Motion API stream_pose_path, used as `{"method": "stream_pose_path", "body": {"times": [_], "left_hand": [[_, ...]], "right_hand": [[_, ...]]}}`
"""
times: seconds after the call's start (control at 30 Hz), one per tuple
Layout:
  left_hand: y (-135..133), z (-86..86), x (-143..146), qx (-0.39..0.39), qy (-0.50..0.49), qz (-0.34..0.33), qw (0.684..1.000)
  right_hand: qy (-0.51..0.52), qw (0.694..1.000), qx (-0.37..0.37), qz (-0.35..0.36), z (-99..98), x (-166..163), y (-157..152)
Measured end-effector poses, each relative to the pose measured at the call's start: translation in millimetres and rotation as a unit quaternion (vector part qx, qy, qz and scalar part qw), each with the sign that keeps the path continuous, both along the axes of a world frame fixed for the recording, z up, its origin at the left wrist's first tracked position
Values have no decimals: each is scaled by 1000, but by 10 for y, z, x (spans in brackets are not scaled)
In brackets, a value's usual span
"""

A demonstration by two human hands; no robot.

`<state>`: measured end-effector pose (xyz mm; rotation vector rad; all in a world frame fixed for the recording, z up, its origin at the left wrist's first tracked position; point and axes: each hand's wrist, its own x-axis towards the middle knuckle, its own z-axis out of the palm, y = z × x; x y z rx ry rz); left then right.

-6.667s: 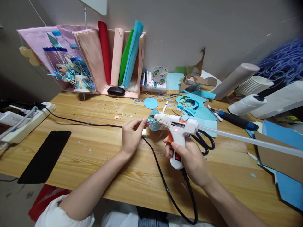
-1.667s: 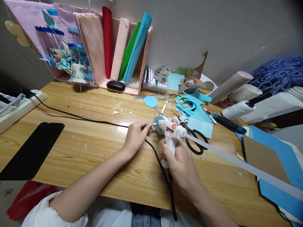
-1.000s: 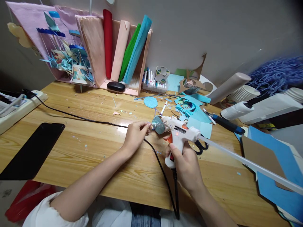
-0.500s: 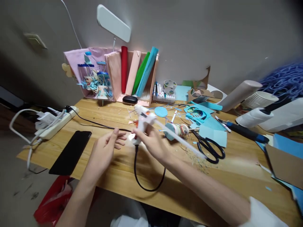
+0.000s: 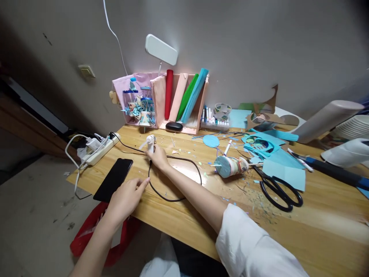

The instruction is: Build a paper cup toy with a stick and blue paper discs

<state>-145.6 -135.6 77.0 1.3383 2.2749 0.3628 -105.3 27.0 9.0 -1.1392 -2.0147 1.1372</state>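
My right hand (image 5: 159,157) is wrapped round the white glue gun (image 5: 150,145), which is at the left part of the desk, in front of the pink organizer. Its black cord (image 5: 173,200) loops over the wood under my right forearm. My left hand (image 5: 127,195) hovers by the desk's front edge with nothing in it, thumb apart from the fingers. Beside it lies a black phone (image 5: 113,180). A decorated paper cup (image 5: 231,166) with a blue covered end lies on its side to the right, close to the black-handled scissors (image 5: 278,190).
A white power strip (image 5: 103,150) with plugs sits at the left edge. The pink organizer (image 5: 158,104) holds coloured paper rolls. Blue paper scraps (image 5: 284,173) and a marker (image 5: 228,147) lie to the right. A red bag (image 5: 92,231) is below the desk.
My right hand has carried the glue gun leftward and down toward the desk, turning it. My left hand has dropped toward the front edge. The view has shifted left.
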Motion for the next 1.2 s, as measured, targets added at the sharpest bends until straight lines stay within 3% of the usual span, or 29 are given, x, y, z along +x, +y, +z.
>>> {"method": "stream_pose_path", "body": {"times": [0.1,0.2,0.37,0.47,0.57,0.67,0.77,0.9,1.03,1.2], "left_hand": [[29,43,142,6,-92,-51,994],[90,57,380,-1,-190,-127,974],[461,-50,812,41,-226,-141,963],[883,-195,1044,108,-225,-217,944],[1272,-373,1221,91,-187,-287,935],[1474,-560,1303,91,-160,-293,938],[1501,-721,1301,109,-223,-274,929],[1431,-786,1318,170,-298,-207,916],[1332,-660,1442,241,-330,-125,904],[1264,-529,1529,285,-415,-95,859]], "right_hand": [[-18,1000,11,13,67,67,-68],[-42,998,30,28,290,439,-180],[-3,993,116,25,729,1898,-333],[-73,970,217,-85,661,2813,-240],[-235,925,280,-99,307,3370,-34],[-254,922,289,-54,-45,3552,133],[-243,922,296,-53,-176,3562,189],[-205,922,314,-95,-78,3576,119],[-107,921,341,-156,101,3553,-63],[-47,920,373,-115,288,3419,-283]]}}
